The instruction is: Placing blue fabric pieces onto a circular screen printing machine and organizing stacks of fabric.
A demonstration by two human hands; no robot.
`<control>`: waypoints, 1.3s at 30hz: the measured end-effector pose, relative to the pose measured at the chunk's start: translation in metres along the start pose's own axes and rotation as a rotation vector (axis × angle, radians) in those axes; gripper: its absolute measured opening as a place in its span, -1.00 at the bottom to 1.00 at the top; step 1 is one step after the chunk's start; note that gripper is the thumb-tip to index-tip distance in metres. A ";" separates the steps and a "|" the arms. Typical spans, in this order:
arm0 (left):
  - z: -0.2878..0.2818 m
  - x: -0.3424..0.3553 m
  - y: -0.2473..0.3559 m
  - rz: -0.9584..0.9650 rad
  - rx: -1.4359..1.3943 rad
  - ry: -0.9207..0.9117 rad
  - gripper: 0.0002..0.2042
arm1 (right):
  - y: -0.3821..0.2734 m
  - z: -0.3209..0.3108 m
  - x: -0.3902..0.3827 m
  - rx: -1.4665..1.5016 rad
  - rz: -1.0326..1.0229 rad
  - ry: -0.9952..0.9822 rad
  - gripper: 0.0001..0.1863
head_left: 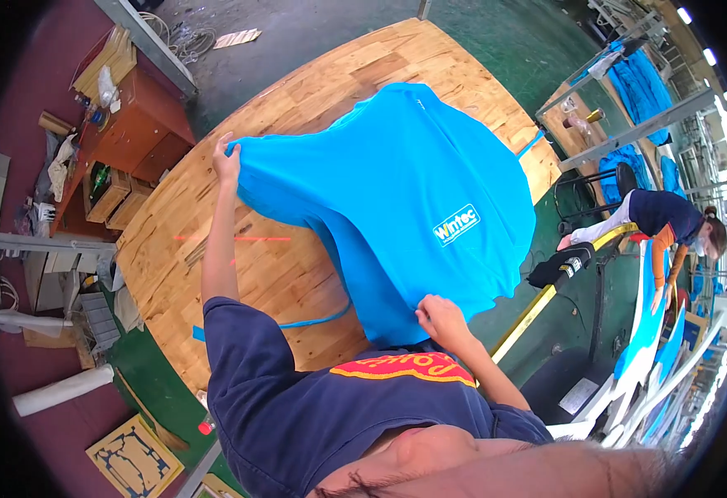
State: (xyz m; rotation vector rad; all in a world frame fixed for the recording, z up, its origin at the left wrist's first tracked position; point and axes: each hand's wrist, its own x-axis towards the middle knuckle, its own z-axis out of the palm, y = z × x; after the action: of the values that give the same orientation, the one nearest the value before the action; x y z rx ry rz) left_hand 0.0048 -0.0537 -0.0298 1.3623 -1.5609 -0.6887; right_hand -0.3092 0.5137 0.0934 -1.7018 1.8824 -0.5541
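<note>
A large bright blue cloth (397, 191), with a white printed logo on its right part, lies loosely spread over a wooden table (297, 91). At its far-left corner, my left hand (226, 159) pinches the edge, with that arm stretched out. My right hand (444, 320) is closed at the near edge of the cloth, close to my body, and appears to grip the fabric there. A fold runs through the cloth between my hands. One narrow blue strap (322, 319) comes out from under the near side, and another blue strap (531, 145) shows at the right.
A red line of light (232, 239) crosses the tabletop. A reddish-brown cabinet (143, 120) stands beyond the table's left side. At the right, another person (666, 216) bends over blue and white pieces, near a yellow bar (525, 322) and metal racks with blue cloth (639, 87).
</note>
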 end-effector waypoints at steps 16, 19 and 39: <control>0.015 0.007 0.074 0.546 0.601 0.099 -0.75 | 0.012 -0.009 0.041 0.349 0.030 0.040 -0.89; 0.098 -0.022 0.144 0.733 0.404 -0.170 -0.81 | 0.099 -0.061 0.055 0.104 0.207 0.567 -0.88; 0.366 -0.111 0.284 0.690 0.303 -0.847 -0.89 | 0.234 -0.137 0.054 0.457 0.517 0.817 -0.83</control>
State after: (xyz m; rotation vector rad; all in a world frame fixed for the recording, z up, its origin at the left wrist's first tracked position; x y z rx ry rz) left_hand -0.4535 0.0612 0.0325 0.6144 -2.7092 -0.6230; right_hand -0.5797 0.4809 0.0467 -0.6692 2.3476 -1.4616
